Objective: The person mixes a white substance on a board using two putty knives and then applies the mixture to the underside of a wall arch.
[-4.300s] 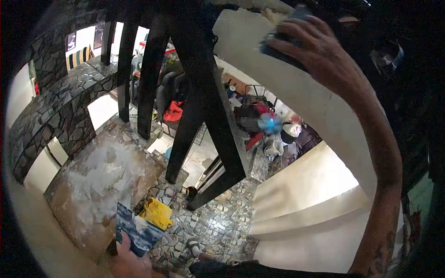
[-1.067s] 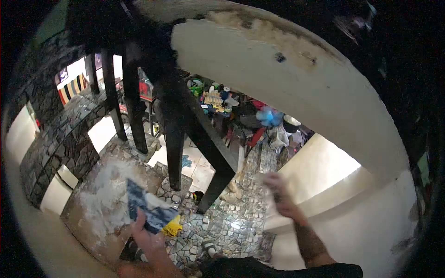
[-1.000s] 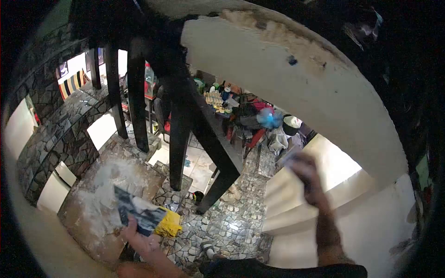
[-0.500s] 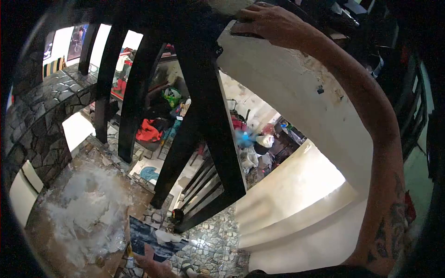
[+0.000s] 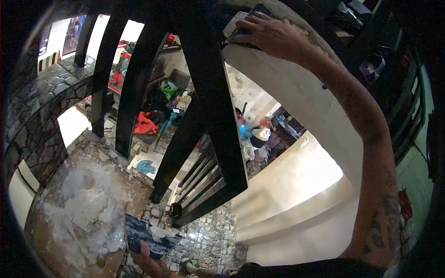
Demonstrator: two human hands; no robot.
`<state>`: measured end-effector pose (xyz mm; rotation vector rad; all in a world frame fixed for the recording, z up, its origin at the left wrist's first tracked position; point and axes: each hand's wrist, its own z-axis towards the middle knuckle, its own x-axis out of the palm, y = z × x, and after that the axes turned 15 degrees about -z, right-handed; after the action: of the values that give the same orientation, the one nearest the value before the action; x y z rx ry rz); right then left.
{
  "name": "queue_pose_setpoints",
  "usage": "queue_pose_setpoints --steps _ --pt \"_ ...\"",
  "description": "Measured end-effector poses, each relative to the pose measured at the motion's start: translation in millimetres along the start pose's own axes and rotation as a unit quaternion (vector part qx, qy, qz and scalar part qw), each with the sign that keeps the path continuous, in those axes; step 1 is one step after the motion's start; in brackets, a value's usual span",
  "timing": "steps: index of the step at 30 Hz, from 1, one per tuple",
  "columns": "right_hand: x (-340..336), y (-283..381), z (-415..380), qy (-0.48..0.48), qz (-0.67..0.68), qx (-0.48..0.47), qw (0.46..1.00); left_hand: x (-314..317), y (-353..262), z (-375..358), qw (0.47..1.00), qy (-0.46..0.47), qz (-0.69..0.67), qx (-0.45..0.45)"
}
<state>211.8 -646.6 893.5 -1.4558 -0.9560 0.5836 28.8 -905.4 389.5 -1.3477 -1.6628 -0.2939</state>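
Observation:
My left hand (image 5: 149, 260), low in the view, grips a dark flat board (image 5: 144, 235) smeared with white. A lump of whitish paste (image 5: 160, 232) lies on the board's upper edge. At the top, my right arm reaches up along a pale wall edge (image 5: 282, 76). My right hand (image 5: 262, 31) is closed at the upper end of this edge, its fingers bent around a flat, pale-grey piece (image 5: 234, 25) whose kind I cannot make out. A dark piece (image 5: 261, 10) shows just above the fingers.
Black wooden slats (image 5: 204, 106) of a railing stand before me. At lower left, white paste (image 5: 88, 204) covers a brown board. Below are a stone-patterned floor (image 5: 204, 241), a pile of clothes and bags (image 5: 169, 109), and a stone-clad wall (image 5: 32, 125).
My right hand has shifted slightly right and down in view, and more of the pale-grey piece shows beside it. The left hand and its board have moved slightly left.

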Motion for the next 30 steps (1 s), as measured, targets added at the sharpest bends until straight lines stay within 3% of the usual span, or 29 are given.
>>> queue_pose_setpoints --steps 5,8,14,27,30 --pt "-7.2 6.8 -10.1 0.059 0.022 0.026 0.998 -4.6 11.3 4.3 1.000 -0.008 0.010 -0.006" --pt "-1.0 4.8 -29.4 -0.001 0.016 -0.020 1.000 -6.9 19.8 0.4 1.000 -0.014 0.022 -0.017" --pt "-9.3 10.8 -77.4 -0.006 0.069 -0.030 0.997 0.2 43.9 -11.4 0.998 -0.006 0.040 -0.037" --pt "-41.9 29.3 -195.3 0.099 0.108 -0.020 0.989 16.4 55.0 -41.4 0.995 0.021 0.088 -0.049" --pt "-45.6 35.5 -224.4 0.171 0.097 -0.034 0.980 30.3 51.7 -56.4 0.991 0.046 0.110 -0.053"
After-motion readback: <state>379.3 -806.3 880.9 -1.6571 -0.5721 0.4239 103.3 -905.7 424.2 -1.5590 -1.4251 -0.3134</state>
